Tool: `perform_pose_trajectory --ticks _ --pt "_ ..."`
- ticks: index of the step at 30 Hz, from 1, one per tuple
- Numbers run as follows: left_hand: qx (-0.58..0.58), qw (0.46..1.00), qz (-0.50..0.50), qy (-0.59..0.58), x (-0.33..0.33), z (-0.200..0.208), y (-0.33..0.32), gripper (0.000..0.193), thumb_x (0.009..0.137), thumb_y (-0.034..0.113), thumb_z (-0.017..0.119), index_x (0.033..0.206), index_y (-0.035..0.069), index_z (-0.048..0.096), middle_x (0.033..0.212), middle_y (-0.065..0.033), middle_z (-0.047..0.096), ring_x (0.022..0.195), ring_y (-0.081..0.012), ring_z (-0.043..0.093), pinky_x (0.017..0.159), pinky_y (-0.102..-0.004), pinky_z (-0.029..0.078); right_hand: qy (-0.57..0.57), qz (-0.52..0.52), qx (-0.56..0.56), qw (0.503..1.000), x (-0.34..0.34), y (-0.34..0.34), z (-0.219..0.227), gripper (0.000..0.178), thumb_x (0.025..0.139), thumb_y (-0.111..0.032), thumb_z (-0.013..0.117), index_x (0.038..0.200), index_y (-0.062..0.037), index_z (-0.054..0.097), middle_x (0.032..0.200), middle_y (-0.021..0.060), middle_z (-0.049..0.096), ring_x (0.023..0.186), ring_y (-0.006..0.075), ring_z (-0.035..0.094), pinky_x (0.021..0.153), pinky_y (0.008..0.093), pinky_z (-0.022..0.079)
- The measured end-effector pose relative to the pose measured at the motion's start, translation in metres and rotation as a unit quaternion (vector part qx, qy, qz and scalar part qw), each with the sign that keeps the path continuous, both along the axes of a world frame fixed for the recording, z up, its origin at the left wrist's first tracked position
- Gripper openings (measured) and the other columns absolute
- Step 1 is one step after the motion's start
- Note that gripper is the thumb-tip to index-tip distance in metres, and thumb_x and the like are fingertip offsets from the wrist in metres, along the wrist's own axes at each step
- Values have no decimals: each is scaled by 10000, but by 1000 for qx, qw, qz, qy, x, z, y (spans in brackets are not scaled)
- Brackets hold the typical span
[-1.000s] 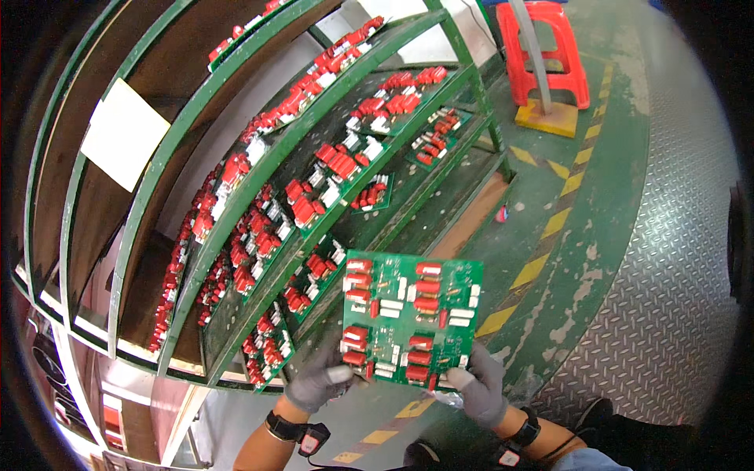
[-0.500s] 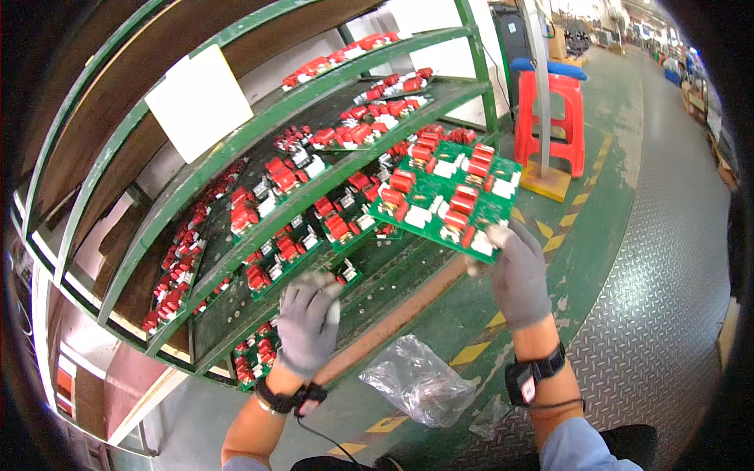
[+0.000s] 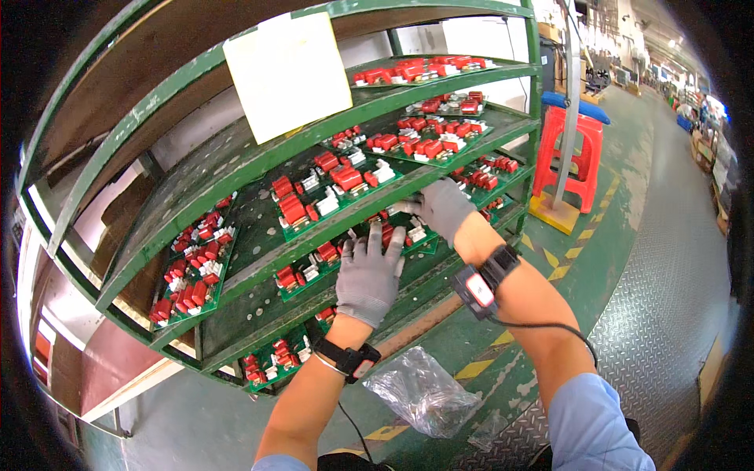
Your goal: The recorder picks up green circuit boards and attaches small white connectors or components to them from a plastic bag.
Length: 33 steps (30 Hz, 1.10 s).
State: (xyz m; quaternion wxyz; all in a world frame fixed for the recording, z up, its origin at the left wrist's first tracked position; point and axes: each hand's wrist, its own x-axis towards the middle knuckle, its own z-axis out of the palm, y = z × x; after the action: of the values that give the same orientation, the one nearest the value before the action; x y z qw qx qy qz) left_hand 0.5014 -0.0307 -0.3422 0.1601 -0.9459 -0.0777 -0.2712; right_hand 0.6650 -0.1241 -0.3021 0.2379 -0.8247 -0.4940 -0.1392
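My left hand (image 3: 367, 275), in a grey glove, lies with spread fingers over the red parts of a green circuit board (image 3: 428, 242) on a middle shelf of the green rack. My right hand (image 3: 446, 210), gloved too, reaches in just under the shelf rail above, its fingers stretched left over that same shelf's boards; the fingertips are partly hidden. Left of my left hand lies another circuit board (image 3: 302, 273) with red and white parts. Right of my right hand is a further board (image 3: 488, 177). No board is visibly lifted.
The green rack's rail (image 3: 353, 212) crosses just above my hands. Higher shelves hold several more boards (image 3: 428, 141), and a blank pale sheet (image 3: 289, 74) hangs on the upper rail. A clear plastic bag (image 3: 424, 392) lies on the floor. A red stool (image 3: 569, 153) stands right.
My right hand has moved left into the rack and no longer holds up the circuit board. My left hand has moved right and up onto a board. The view has shifted toward the rack.
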Motion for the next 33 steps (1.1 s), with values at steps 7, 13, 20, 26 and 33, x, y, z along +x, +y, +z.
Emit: perform_pose_trajectory --ticks 7,13,20,26,33 --pt "-41 999 -29 -10 13 -2 -6 408 876 274 494 1256 136 442 1320 -194 390 1138 -371 470 1007 -467 358 -170 14 -43 984 49 45 -31 269 856 -205 507 1057 -51 599 1031 144 629 995 320 567 862 409 431" --pt "-73 996 -38 -40 1 0 -2 413 877 302 471 1192 34 470 1208 -235 484 1106 -390 489 991 -473 370 -177 75 87 978 66 78 -56 296 836 -205 498 1074 -56 592 1029 150 632 947 325 595 819 398 463" --pt "-67 997 -23 -23 8 1 -6 385 869 309 488 1175 78 523 1254 -193 463 1111 -372 491 991 -466 367 -113 50 -28 992 80 79 -44 315 802 -190 517 1069 -50 611 1054 165 626 953 325 603 825 402 471" --pt "-60 998 -3 -34 10 0 1 405 895 311 462 1248 115 479 1313 -187 440 1099 -383 510 935 -448 419 -136 45 -36 989 68 80 -23 309 815 -235 553 1049 -49 630 1049 172 626 941 324 608 830 402 473" --pt "-105 994 -8 -39 24 1 -15 438 851 280 482 1279 188 473 1314 -162 442 1090 -356 520 903 -444 438 -59 85 236 966 90 39 -33 227 821 -236 622 1004 -105 655 914 149 648 809 343 610 708 406 492"
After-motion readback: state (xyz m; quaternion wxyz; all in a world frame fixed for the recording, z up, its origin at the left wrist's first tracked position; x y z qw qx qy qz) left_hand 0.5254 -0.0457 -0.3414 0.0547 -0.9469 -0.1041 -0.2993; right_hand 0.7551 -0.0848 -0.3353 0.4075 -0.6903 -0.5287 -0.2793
